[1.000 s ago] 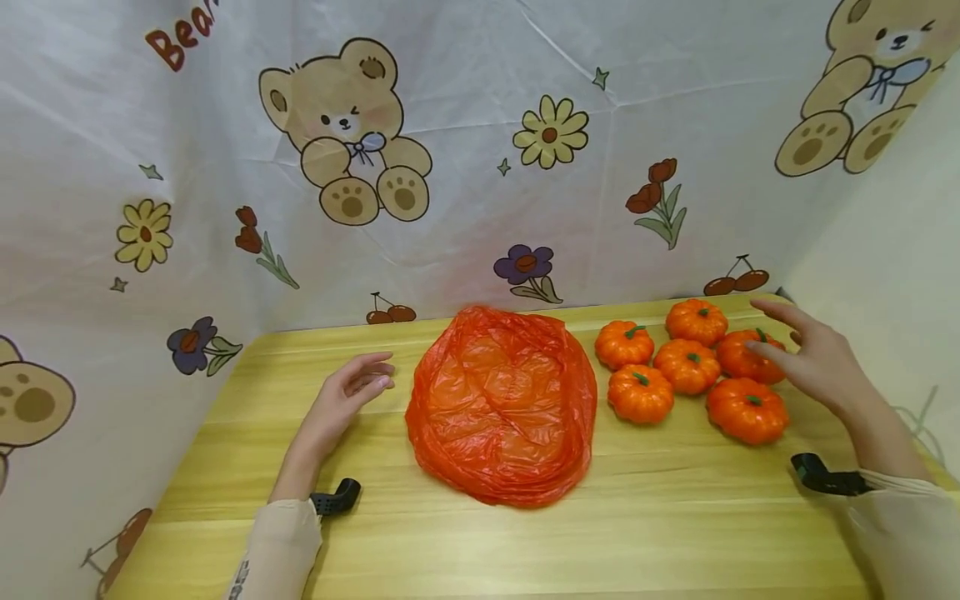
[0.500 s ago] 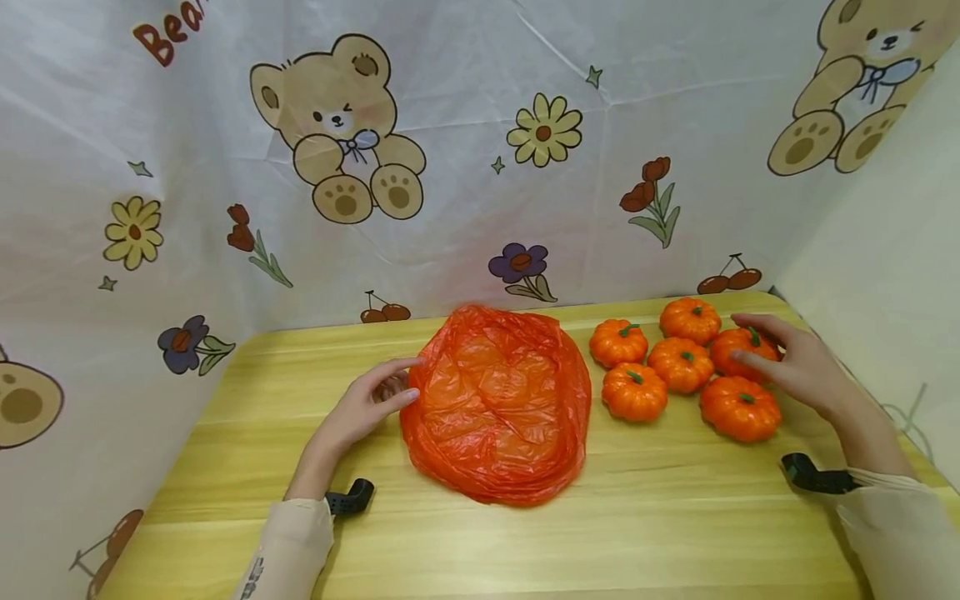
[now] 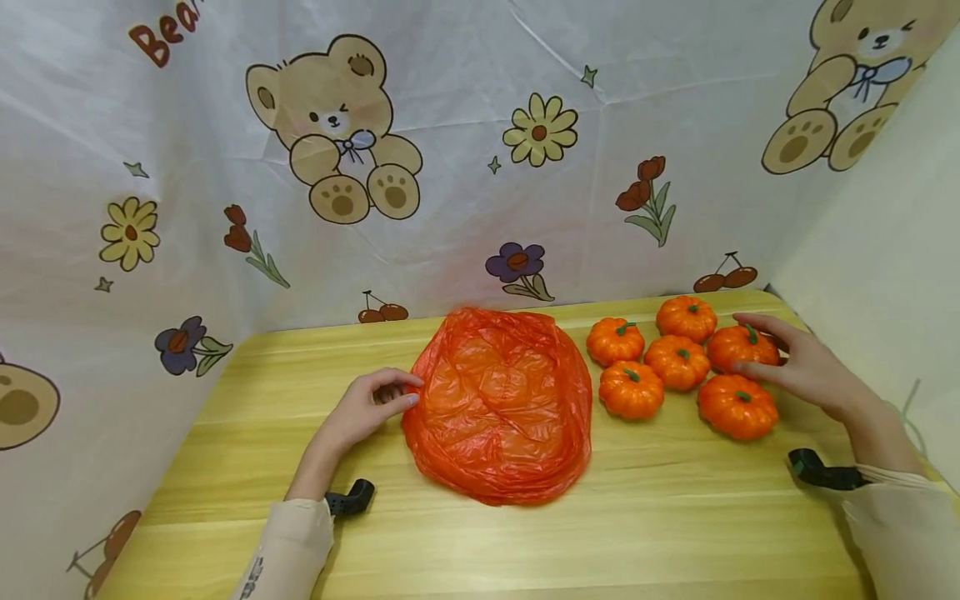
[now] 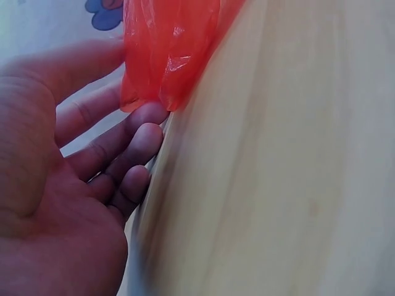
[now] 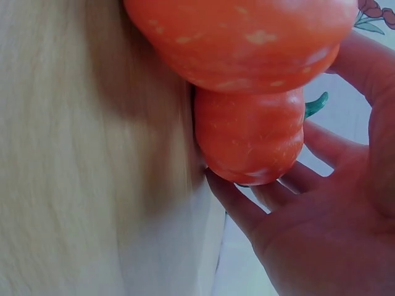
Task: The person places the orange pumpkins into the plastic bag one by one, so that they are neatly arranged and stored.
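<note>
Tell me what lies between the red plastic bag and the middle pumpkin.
The back-left pumpkin and the front-left pumpkin lie between the red plastic bag and the middle pumpkin; the head view shows this.

Lettering [image 3: 169,30] on the printed cloth [image 3: 450,258], small marks [image 3: 253,577] on the left sleeve [image 3: 291,537]

Reads "Bea" in reddish-brown letters, with a capital B first, high at the left of the white cloth in the head view. Slants upward to the right, as far as a fourth character cut by the top edge, too little in sight to name. On the sleeve, near the bottom edge, runs lengthwise in dark strokes resembling characters, too small to read.
</note>
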### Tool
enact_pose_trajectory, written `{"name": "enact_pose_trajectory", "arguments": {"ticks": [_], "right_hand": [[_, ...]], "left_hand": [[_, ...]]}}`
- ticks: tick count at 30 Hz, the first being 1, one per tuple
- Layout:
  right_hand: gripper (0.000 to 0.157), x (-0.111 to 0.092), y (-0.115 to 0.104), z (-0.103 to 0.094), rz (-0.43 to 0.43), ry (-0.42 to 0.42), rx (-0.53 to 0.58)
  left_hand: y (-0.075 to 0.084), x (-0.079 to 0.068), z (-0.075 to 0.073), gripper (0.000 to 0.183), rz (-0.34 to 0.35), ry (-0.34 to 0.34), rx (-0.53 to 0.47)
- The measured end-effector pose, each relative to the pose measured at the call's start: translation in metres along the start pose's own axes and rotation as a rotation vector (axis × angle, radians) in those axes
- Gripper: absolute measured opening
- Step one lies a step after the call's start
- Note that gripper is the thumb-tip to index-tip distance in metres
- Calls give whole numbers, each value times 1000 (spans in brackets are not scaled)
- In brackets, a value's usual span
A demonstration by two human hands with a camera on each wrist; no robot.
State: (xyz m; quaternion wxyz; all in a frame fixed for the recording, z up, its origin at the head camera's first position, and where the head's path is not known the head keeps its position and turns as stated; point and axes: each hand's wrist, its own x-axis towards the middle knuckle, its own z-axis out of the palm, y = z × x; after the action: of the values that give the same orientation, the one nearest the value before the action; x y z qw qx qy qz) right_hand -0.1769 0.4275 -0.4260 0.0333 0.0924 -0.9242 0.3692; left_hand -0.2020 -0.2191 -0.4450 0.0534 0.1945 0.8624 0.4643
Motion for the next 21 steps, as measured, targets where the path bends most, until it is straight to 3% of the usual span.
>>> {"name": "enact_pose_trajectory", "arguments": {"ticks": [10, 21], "right_hand": [[72, -2, -5, -4, 93, 52, -43], [70, -2, -24, -9, 108, 137, -30]], "left_hand": [[0, 2, 1, 21, -12, 0, -8], [-2, 1, 1, 22, -11, 0, -10]]}}
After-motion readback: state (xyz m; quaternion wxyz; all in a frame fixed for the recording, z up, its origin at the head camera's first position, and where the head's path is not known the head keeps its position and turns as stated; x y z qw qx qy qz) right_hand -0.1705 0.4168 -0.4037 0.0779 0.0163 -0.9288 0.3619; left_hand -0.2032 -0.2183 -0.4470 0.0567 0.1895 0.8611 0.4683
